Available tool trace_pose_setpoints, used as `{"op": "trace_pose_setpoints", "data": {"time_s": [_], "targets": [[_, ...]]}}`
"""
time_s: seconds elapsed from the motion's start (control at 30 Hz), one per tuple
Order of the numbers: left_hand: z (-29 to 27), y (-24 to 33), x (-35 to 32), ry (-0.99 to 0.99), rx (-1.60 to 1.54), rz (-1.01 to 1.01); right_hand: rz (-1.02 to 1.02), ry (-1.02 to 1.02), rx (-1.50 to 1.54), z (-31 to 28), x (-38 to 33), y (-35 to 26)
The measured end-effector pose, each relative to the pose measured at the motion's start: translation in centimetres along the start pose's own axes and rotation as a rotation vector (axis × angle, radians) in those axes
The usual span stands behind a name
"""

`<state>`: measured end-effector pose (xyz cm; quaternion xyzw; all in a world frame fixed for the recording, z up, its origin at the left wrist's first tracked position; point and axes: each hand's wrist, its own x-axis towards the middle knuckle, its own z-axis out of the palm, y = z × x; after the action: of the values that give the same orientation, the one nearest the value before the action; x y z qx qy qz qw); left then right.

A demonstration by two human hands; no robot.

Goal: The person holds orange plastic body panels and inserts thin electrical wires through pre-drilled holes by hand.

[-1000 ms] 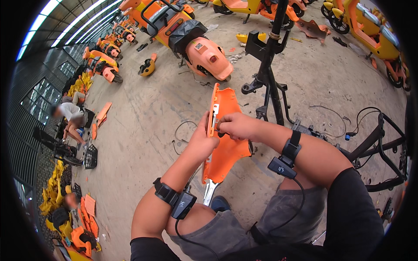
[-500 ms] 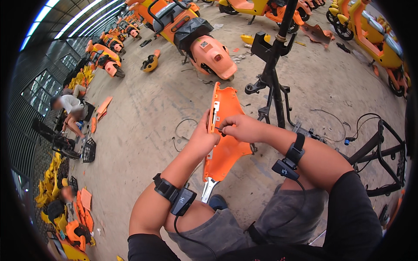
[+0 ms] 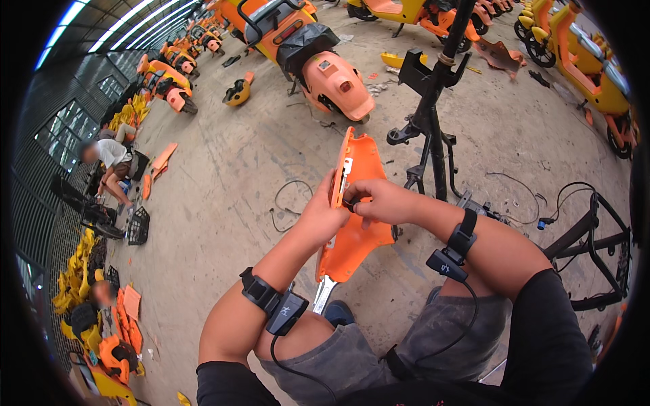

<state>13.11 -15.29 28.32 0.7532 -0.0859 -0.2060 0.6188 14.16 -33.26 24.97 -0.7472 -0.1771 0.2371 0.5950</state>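
- While I am watching from the head view, the right hand (image 3: 379, 201) is pinching its fingertips (image 3: 352, 203) narrowly on something small and dark at the inner face of the orange panel (image 3: 355, 237); I cannot tell what that small piece is.
- The left hand (image 3: 323, 215) is wrapping around the panel's left edge, fingers closed on it, and is keeping it upright at the centre of the view, its lower end reaching toward 6 o'clock above my knees.
- I am judging that the small piece could be slipping out of that narrow pinch and dropping to the concrete floor (image 3: 223, 203), where loose wires (image 3: 288, 199) at 9 o'clock of the panel would be hiding it.
- I am also judging that the panel could be twisting in the single left-hand hold if the right hand is pushing hard, since only the metal tab (image 3: 323, 292) at its lower end is hanging free.
- Counting: one panel in hand, two hands on it, two wrist bands with black modules (image 3: 284, 312).
- Farther out I am seeing one bare black frame (image 3: 433, 115) at 1 o'clock, one orange scooter (image 3: 318, 61) at 12 o'clock, and one crouching person (image 3: 112, 162) at 9 o'clock.
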Motion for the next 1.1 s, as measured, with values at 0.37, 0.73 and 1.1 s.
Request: {"op": "trace_pose_setpoints", "data": {"time_s": [0.37,0.73,1.1], "targets": [[-0.1,0.9,-0.4,0.055,-0.003,-0.062,0.066,-0.01,-0.1,0.0,0.0,-0.4],[-0.3,0.5,-0.3,0.049,-0.034,-0.032,0.116,0.0,-0.159,0.2,-0.1,-1.1],[-0.9,0.5,-0.1,0.097,-0.01,-0.037,0.016,0.099,-0.039,0.4,0.2,-0.5]]}}
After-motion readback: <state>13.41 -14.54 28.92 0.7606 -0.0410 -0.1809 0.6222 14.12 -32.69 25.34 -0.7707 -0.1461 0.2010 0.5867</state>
